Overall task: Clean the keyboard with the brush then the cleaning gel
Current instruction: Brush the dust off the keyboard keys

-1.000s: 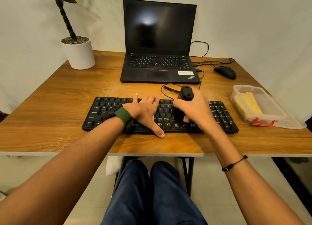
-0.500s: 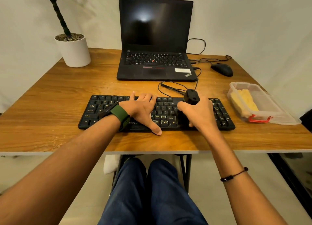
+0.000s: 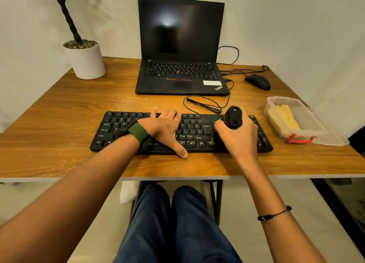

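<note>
Black keyboard lies on the near middle of the wooden surface. The left hand rests flat on its middle keys, fingers straight toward the far edge and thumb spread to the near edge, so this grip holds nothing. The right hand curls its fingers around the black brush, upright over the right part of the keyboard, bristles down on the keys. The yellow cleaning gel sits in a clear plastic box at the right.
</note>
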